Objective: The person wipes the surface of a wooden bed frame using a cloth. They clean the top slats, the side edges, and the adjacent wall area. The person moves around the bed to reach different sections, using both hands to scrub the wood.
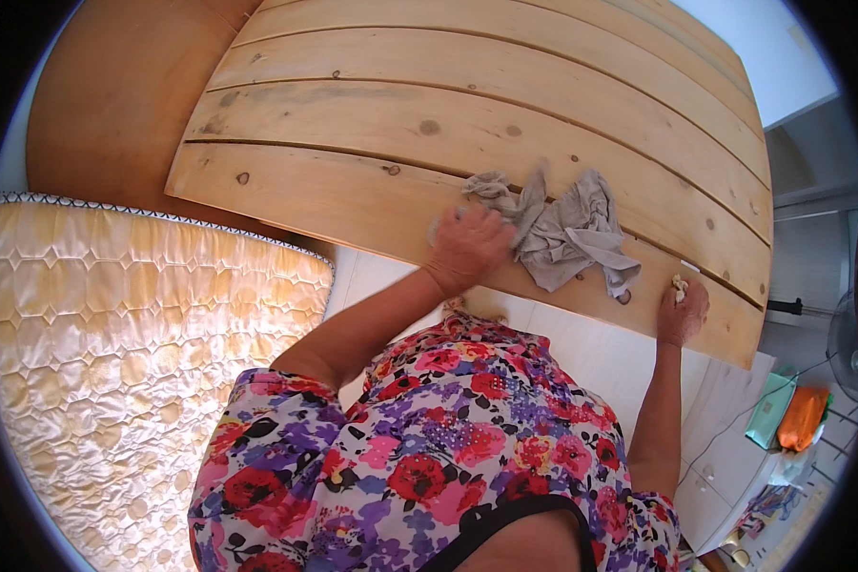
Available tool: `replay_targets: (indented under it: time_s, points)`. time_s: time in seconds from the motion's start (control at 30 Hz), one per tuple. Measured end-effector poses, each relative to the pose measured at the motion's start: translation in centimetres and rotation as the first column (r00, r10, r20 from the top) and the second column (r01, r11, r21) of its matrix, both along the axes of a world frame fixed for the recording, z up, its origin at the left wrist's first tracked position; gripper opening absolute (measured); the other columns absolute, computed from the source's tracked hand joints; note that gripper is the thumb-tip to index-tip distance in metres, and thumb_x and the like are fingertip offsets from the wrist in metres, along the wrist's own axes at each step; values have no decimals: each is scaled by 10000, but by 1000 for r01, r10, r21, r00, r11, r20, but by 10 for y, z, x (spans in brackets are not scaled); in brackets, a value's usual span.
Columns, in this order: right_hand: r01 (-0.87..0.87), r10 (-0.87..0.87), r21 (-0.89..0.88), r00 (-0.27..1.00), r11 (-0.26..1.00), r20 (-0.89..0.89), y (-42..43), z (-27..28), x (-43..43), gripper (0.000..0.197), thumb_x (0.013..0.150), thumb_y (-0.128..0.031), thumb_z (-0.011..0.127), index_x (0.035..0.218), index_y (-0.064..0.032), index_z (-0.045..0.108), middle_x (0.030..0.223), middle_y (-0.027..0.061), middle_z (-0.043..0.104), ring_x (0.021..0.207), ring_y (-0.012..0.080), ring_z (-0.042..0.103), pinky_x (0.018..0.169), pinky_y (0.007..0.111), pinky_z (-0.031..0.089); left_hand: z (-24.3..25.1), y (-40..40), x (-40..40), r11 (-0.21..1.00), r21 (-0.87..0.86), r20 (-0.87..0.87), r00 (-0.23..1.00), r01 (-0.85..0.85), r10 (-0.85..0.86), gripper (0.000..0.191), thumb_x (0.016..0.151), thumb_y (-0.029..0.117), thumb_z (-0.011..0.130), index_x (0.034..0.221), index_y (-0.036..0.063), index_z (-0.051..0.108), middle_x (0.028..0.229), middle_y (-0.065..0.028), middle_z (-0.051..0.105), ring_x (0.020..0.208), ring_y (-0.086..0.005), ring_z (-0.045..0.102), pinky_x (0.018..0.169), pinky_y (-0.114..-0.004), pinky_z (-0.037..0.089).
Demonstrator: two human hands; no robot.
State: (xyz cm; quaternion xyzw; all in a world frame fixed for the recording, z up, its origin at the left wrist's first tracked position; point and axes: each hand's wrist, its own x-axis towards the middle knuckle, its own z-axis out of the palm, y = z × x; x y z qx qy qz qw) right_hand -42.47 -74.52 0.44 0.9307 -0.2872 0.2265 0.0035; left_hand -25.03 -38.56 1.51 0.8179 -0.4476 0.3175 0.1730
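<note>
My left hand (474, 243) presses a bunched part of a thin grey cloth (568, 232) against the nearest plank of a pale wooden plank surface (314, 182). The rest of the cloth spreads in loose folds to the right of that hand and lies across a gap between planks. Near the right end of the same plank, my right hand (684, 311) is closed around a small crumpled cream-coloured scrap (679, 287). Most of the scrap is hidden in the fingers, so its material is unclear. Dark knots mark the planks, and narrow gaps run between them.
A brown panel (114, 107) adjoins the planks at left. Below it spreads a shiny quilted cover (150, 300) with patterned edging. At right are a fan (854, 350), a thin cable (740, 415), a white cabinet (722, 472), a mint-green box (771, 411) and an orange pouch (802, 418).
</note>
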Motion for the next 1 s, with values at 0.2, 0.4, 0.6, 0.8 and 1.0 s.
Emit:
replay_targets:
  time_s: [0.2,0.4,0.6,0.8,1.0]
  points:
    - [78,-81,-45,995,996,-52,-2,-4,-1,230,703,-189,612,928,-165,571,994,47,564,995,285,511,776,460,418,-30,211,122,428,610,-128,450,-667,884,218,829,364,551,787,156,606,802,-57,619,783,-243,610,595,-422,476]
    - [142,-147,-71,987,987,-67,-7,-2,-1,232,698,-218,617,918,-164,570,1013,34,557,998,271,510,762,457,420,-39,199,145,419,503,-65,450,-756,891,221,832,285,511,759,130,650,765,-81,643,688,-258,629,535,-395,488]
    - [95,-99,-56,993,994,-63,-12,0,-7,224,696,-227,607,904,-155,567,970,47,554,969,282,512,759,453,417,9,12,13,983,152,-152,980,-106,129,102,752,239,584,810,159,558,746,-13,524,703,-207,524,569,-394,362]
    - [108,-108,-79,994,991,4,-7,2,-13,234,685,-245,620,886,-143,559,930,67,546,937,291,507,756,449,408,-23,139,141,822,324,40,875,-469,483,196,812,276,576,694,121,547,657,-79,555,625,-280,561,512,-417,426]
    - [225,-226,-27,974,974,-14,6,18,-7,291,664,-260,656,911,-142,560,1007,62,547,989,281,499,804,445,395,8,128,222,192,332,-208,126,-924,970,268,862,309,494,842,97,656,862,-85,636,933,-251,593,723,-450,488]
